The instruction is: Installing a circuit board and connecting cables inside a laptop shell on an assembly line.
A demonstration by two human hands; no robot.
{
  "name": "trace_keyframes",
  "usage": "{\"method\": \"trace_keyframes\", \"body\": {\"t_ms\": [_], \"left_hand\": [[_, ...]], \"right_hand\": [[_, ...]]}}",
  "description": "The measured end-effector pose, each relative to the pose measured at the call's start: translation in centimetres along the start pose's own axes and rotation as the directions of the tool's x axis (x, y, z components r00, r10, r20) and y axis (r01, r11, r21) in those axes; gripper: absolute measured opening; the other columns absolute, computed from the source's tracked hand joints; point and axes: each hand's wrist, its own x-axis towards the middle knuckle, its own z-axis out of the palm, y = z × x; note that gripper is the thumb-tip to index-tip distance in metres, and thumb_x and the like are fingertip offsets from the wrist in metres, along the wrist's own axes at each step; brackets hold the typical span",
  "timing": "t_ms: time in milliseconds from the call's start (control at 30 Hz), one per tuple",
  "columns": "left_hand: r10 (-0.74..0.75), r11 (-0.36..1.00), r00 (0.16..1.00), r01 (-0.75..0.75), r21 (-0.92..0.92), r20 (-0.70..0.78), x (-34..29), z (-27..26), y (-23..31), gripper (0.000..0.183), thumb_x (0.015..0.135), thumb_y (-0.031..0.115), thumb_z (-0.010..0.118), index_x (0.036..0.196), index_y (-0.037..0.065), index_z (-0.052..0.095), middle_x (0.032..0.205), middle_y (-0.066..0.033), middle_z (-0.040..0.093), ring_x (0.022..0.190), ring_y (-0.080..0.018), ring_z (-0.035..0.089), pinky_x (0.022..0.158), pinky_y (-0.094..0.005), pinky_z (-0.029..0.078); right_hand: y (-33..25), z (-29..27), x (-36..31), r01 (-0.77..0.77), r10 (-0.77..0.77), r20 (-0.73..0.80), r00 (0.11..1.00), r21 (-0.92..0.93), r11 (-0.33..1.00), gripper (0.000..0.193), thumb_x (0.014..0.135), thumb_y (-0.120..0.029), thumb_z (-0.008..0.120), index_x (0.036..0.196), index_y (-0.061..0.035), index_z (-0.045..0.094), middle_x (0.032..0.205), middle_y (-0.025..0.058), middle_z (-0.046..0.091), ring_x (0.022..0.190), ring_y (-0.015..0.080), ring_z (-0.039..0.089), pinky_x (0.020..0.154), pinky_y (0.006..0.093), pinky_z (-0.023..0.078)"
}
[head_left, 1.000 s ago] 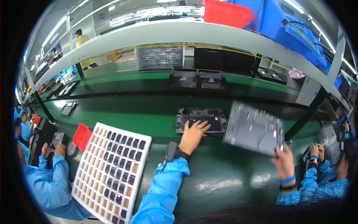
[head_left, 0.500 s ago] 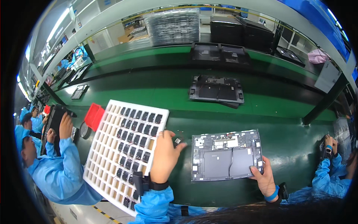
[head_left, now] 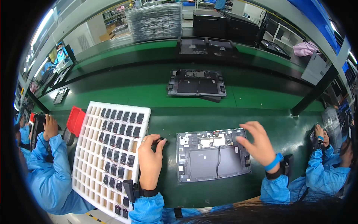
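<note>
In front of me lies an opened laptop base (head_left: 201,158), with a large dark battery, a circuit board along its far side and a black cable down the middle. Over its far right corner hovers my right hand (head_left: 259,147), thumb and fingers apart with nothing between them. My left hand (head_left: 151,162) is closed in a pinch on a small black part (head_left: 161,140), mostly hidden by the fingertips. That hand is beside the right edge of a white foam tray (head_left: 85,156), whose slots hold several rows of small black wired modules (head_left: 119,142).
A red bin (head_left: 75,121) stands past the tray's left edge. Another opened laptop base (head_left: 197,83) lies farther back, with black trays (head_left: 207,47) behind it. Co-workers in blue sleeves sit at left (head_left: 48,168) and right (head_left: 330,170). A dark post (head_left: 315,91) rises at right.
My right hand has let go of the laptop base's near right corner and moved to its far right corner. My left hand's fingers have closed on the small black part. The view has shifted.
</note>
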Motion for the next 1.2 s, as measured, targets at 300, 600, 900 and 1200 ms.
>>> {"method": "trace_keyframes", "body": {"t_ms": [300,600,900,1200], "left_hand": [[-0.071,0.566,0.88,0.423,-0.708,0.469,2.7,-0.3,4.8,0.035,0.11,0.009,0.067,0.142,-0.004,0.061,0.121,-0.0186,0.076,0.096,-0.0209,0.077,0.088,-0.0327,0.062],[-0.076,0.502,0.848,0.488,-0.715,0.525,1.4,2.9,4.2,0.017,0.108,0.004,0.071,0.122,-0.004,0.07,0.112,-0.0165,0.08,0.107,-0.0203,0.078,0.093,-0.0329,0.063],[-0.079,0.485,0.804,0.548,-0.682,0.59,0.3,3.3,6.4,0.018,0.112,0.007,0.066,0.124,-0.005,0.068,0.118,-0.0185,0.079,0.105,-0.0177,0.074,0.097,-0.0322,0.06],[0.029,0.451,0.856,0.45,-0.771,0.516,-0.7,3.5,6.6,0.015,0.11,0.008,0.068,0.119,-0.004,0.071,0.121,-0.0117,0.068,0.103,-0.0169,0.069,0.093,-0.0322,0.058]], "right_hand": [[-1.5,5.6,3.2,0.089,-0.092,0.014,0.996,0.156,0.984,0.017,0.097,-0.019,0.08,0.11,-0.0095,0.081,0.109,0.0044,0.076,0.104,0.0307,0.068,0.106,0.0435,0.046],[-2.2,6.3,3.2,0.074,-0.087,0.022,0.996,0.328,0.942,0.007,0.101,-0.01,0.073,0.106,-0.0042,0.071,0.108,0.008,0.077,0.1,0.0298,0.07,0.097,0.0419,0.048],[-3.1,6.0,2.8,-0.028,-0.005,0.102,0.995,0.324,0.945,0.034,0.095,-0.014,0.082,0.125,-0.0048,0.068,0.104,0.0101,0.069,0.09,0.0279,0.065,0.086,0.0397,0.048],[-3.4,5.8,2.5,0.053,-0.071,0.047,0.996,0.311,0.949,0.043,0.094,-0.016,0.083,0.135,-0.0076,0.071,0.114,0.0084,0.069,0.111,0.0304,0.062,0.097,0.0403,0.046]]}}
